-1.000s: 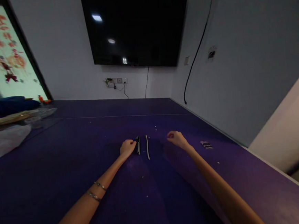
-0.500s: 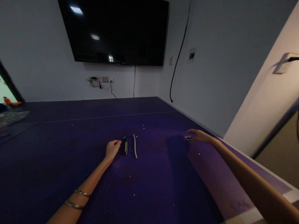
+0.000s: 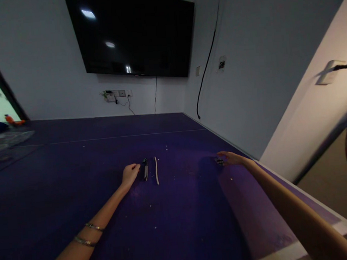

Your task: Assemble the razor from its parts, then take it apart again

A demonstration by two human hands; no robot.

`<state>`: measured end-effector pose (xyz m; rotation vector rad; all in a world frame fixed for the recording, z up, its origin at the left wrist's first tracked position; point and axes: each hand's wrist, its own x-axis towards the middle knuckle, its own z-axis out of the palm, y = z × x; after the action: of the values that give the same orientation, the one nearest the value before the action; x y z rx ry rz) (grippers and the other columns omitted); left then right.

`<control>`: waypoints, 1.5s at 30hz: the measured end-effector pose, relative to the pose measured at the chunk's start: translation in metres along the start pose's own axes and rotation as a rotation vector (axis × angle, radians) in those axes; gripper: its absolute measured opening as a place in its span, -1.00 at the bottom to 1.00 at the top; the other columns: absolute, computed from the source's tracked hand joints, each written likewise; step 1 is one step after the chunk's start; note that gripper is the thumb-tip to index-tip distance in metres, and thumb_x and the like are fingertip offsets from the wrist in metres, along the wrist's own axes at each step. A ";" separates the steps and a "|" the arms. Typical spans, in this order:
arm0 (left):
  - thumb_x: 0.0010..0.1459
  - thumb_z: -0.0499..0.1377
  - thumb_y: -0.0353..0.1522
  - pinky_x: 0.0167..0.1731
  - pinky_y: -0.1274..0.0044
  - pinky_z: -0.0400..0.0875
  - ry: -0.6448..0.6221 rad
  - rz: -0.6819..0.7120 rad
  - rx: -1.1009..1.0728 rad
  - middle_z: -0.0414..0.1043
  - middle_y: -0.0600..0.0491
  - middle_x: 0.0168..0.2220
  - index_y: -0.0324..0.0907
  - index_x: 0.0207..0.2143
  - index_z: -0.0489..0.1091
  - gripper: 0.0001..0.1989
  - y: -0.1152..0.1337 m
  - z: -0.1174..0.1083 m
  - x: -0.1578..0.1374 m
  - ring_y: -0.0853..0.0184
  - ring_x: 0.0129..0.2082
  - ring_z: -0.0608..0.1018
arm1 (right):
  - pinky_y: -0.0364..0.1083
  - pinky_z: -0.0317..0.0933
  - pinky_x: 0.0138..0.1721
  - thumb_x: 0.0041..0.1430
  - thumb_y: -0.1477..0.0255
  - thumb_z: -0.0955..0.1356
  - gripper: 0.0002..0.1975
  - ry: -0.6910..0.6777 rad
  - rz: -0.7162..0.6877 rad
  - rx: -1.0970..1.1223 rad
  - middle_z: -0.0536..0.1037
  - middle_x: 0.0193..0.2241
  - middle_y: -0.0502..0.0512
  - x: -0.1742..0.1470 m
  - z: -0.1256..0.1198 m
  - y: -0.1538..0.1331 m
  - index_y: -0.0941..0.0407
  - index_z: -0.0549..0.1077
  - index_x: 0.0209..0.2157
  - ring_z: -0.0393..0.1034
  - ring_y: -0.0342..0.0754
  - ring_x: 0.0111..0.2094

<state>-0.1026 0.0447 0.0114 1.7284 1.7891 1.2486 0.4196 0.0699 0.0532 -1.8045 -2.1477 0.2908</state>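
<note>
My left hand [image 3: 131, 174] is closed, knuckles up, low over the purple tabletop [image 3: 174, 210]. Just right of its fingertips lies a slim dark object with a pale stripe [image 3: 146, 170], its kind too small to tell. Whether anything is inside the curled fingers is hidden. A thin, slightly bent pale strip [image 3: 156, 170] lies beside that object, apart from the hand. On the right, my right hand [image 3: 232, 158] has its fingers curved around a small dark, shiny piece [image 3: 219, 161], which shows between thumb and fingers. Two bracelets [image 3: 85, 241] circle my left forearm.
Small white bits are scattered over the tabletop. Clear plastic [image 3: 10, 139] and an orange item [image 3: 14, 120] lie at the far left. A black cable [image 3: 208, 63] hangs by the right wall, and a television [image 3: 136, 32] is mounted above the table's far edge.
The small piece at my right hand has turned slightly and looks darker. My left fingertips now show a small gap from the slim dark object. The view has shifted a little.
</note>
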 end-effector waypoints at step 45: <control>-0.01 -0.01 -0.28 -0.59 0.58 -0.01 0.029 -0.083 -0.004 0.15 0.17 -0.73 -0.20 -0.74 0.23 -0.69 0.011 0.007 -0.010 0.43 -0.64 0.26 | -0.06 0.20 -0.12 -0.13 0.40 0.42 -0.43 -0.231 -0.507 0.262 0.48 -0.16 0.15 0.070 0.113 -0.231 0.11 0.28 -0.01 0.37 -0.02 -0.13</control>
<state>-0.0889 0.0364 0.0128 1.6242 1.8543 1.2481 0.1559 0.1018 0.0383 -1.0833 -2.4927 0.6395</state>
